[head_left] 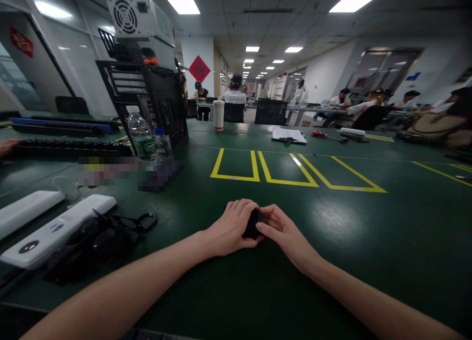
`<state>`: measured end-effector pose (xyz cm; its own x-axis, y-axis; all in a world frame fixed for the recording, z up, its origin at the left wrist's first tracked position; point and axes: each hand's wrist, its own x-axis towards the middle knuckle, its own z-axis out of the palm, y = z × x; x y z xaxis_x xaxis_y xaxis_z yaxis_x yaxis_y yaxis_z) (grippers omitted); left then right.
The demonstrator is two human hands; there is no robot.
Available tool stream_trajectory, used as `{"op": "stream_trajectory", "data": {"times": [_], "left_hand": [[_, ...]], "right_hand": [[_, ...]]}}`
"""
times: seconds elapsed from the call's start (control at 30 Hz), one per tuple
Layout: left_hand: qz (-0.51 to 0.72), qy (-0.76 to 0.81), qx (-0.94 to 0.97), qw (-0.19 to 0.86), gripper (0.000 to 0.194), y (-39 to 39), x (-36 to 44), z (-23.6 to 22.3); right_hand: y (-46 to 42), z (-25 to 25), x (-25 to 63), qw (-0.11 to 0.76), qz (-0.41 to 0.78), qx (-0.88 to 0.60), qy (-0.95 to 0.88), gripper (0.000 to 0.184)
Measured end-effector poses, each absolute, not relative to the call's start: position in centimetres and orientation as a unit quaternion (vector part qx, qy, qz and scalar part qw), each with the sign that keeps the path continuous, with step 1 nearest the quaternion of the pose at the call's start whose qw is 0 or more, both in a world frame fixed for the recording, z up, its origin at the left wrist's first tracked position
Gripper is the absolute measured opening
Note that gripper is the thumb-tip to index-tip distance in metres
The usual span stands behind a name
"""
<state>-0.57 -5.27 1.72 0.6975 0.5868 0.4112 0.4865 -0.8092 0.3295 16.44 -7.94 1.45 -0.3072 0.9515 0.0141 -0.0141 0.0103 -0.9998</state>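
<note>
A small black object [252,224] rests low over the green table [295,291], mostly covered by my fingers, so I cannot make out its kind. Over its left side and top curls my left hand [234,227], its thumb along the near edge. From the right, my right hand [280,229] pinches the object's right edge between thumb and fingers. Both hands are closed on it, close together at the middle of the table.
Yellow tape outlines [239,178] mark the table beyond my hands. At left lie white devices [62,232], black-framed glasses [142,222], a water bottle [142,133] and a black computer case [162,99]. Farther back are a white cup [219,115], a clipboard [289,134] and a screwdriver [320,133].
</note>
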Motion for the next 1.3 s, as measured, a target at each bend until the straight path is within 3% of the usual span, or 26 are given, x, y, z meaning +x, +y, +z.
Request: {"op": "stream_trajectory", "data": {"times": [0.1, 0.3, 0.6, 0.77, 0.97, 1.3], "left_hand": [[0.253, 0.294, 0.917, 0.095, 0.054, -5.17, -0.45, 1.63], [0.248, 0.293, 0.918, 0.101, 0.054, -4.99, -0.43, 1.5], [0.227, 0.3, 0.918, 0.123, 0.052, -5.13, -0.68, 2.18], [0.234, 0.294, 0.919, 0.117, 0.053, -4.95, -0.6, 1.97], [0.235, 0.293, 0.92, 0.11, 0.053, -4.76, -0.53, 1.74], [0.222, 0.292, 0.923, 0.117, 0.053, -4.84, -0.67, 2.15]], "right_hand": [[-7.87, 1.35, 16.44, 0.428, 0.564, -0.408, -0.576, 0.016], [-7.85, 1.45, 16.46, 0.419, 0.566, -0.434, -0.562, 0.029], [-8.16, 1.55, 16.73, 0.411, 0.58, -0.39, -0.585, 0.028], [-7.91, 1.21, 16.7, 0.426, 0.565, -0.4, -0.583, 0.018], [-7.42, 1.26, 16.82, 0.409, 0.576, -0.423, -0.567, 0.028], [-7.58, 1.17, 16.87, 0.412, 0.593, -0.365, -0.588, 0.025]]}}
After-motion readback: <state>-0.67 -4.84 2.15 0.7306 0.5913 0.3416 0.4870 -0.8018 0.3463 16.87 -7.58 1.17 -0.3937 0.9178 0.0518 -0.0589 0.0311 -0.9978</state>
